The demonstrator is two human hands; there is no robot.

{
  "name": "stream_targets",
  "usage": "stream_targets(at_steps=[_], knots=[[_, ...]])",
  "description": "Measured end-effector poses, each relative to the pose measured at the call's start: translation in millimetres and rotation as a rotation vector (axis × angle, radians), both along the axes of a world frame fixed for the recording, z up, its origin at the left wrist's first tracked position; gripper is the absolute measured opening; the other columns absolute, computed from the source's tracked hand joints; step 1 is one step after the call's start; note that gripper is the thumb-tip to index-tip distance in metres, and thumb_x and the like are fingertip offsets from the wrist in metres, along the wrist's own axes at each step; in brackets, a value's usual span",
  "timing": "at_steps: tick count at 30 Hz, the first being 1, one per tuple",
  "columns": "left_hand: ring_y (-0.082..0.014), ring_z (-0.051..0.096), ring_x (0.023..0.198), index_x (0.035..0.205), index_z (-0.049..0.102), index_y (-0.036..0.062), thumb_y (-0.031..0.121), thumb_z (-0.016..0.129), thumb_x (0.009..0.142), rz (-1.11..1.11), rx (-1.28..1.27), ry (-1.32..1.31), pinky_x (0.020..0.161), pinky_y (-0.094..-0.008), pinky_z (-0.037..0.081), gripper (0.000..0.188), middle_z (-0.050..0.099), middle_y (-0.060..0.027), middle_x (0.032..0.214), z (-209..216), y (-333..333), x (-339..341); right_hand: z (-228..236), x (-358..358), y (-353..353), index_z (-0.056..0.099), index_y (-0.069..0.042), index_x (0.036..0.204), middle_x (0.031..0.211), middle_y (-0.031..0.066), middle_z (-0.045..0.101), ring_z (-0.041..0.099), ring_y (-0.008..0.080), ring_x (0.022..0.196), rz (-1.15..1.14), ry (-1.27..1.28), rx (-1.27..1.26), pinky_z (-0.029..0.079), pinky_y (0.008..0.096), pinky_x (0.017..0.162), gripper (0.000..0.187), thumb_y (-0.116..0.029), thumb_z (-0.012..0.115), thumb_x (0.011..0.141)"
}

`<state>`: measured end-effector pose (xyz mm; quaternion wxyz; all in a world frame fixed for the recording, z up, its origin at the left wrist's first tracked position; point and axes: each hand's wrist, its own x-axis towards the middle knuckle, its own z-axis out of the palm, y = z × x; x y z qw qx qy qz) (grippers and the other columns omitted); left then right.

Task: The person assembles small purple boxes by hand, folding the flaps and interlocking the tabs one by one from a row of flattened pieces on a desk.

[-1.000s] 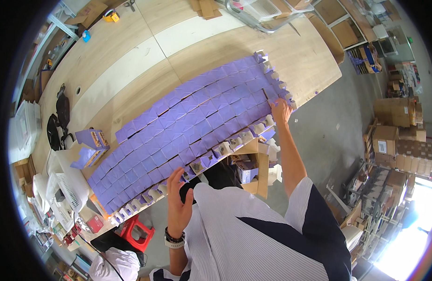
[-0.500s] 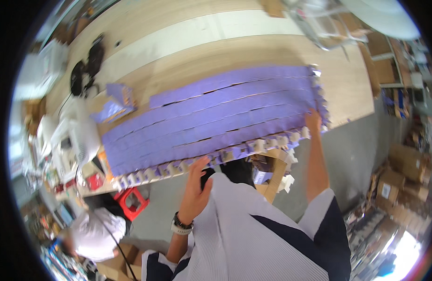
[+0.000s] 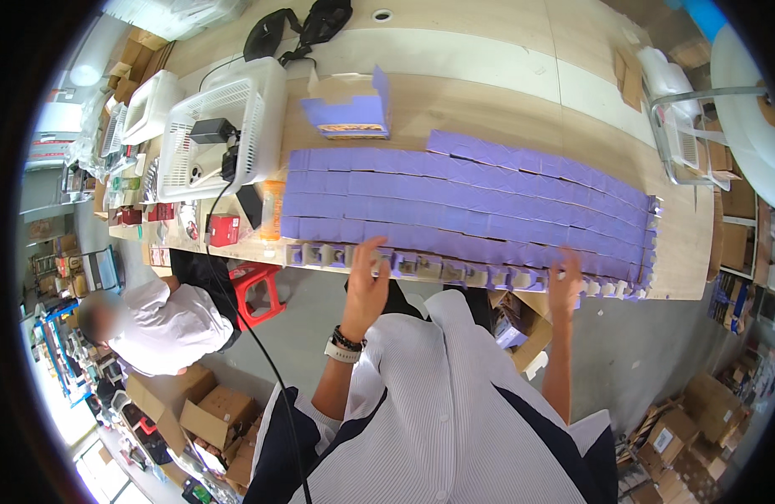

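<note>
Rows of purple cardboard boxes (image 3: 471, 197) lie packed tightly side by side on the table. Their flaps (image 3: 442, 267) stick out along the front edge in a jagged line. My left hand (image 3: 367, 286) is at the left part of this front row, fingers apart, close to the flaps. Farther right along the same edge, my right hand (image 3: 565, 284) is over the flaps with its fingers spread; whether the fingertips touch them I cannot tell. Neither hand shows anything held. Behind the rows stands a single purple box (image 3: 354, 113) with raised flaps.
White plastic baskets (image 3: 211, 139) stand at the left, one holding a black adapter. A black cable (image 3: 266, 357) hangs in front. A person (image 3: 165, 323) sits at lower left beside a red stool (image 3: 257, 294). An open carton (image 3: 534, 332) is below the table edge.
The head view has swung, shifting the whole scene. My right hand has moved left along the front row from its right end. My left hand has come up to the flaps.
</note>
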<state>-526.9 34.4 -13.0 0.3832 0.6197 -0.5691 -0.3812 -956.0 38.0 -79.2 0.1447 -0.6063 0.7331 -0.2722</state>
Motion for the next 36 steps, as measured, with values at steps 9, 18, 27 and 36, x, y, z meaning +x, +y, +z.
stream_targets(at_steps=[9,18,27,36], knots=[[-0.0441,0.059,0.113,0.123,0.054,-0.0034,0.003,0.067,0.090,0.328,0.041,-0.375,0.096,-0.0498,0.050,0.036,0.059,-0.0251,0.115,-114.9,19.6,223.5,24.4,341.8,31.8,0.068,-0.004,0.118,0.129,0.0156,0.069,0.066,0.0383,0.120,0.241,-0.345,0.109,0.055,0.0431,0.099,0.024,-0.001,0.067,0.094],[-0.0475,0.069,0.092,0.107,0.055,0.0026,0.020,0.067,0.094,0.193,0.293,-0.371,0.079,-0.0575,0.055,0.025,0.070,-0.0217,0.098,-190.8,27.3,289.5,50.9,490.7,59.6,0.068,-0.006,0.116,0.120,0.0124,0.069,0.068,0.0373,0.106,0.478,-0.352,0.195,0.056,0.0442,0.090,0.022,-0.007,0.065,0.094],[-0.0463,0.070,0.087,0.111,0.055,-0.0049,0.010,0.067,0.093,0.206,0.133,0.001,0.073,-0.0504,0.057,0.026,0.066,-0.0262,0.110,-15.6,41.5,272.5,51.6,552.5,58.7,0.046,-0.002,0.145,0.138,0.0212,0.063,0.070,0.0331,0.117,0.172,-0.675,0.342,0.055,0.0429,0.097,0.064,-0.029,0.076,0.095],[-0.0447,0.059,0.109,0.129,0.051,-0.0033,0.007,0.071,0.087,-0.102,0.076,-0.153,0.089,-0.0521,0.051,0.048,0.053,-0.0239,0.124,27.4,55.8,269.1,81.7,554.9,48.9,0.059,0.000,0.121,0.109,0.0206,0.072,0.077,0.0336,0.089,-0.003,-0.455,0.017,0.061,0.0425,0.067,0.034,-0.008,0.071,0.090]])
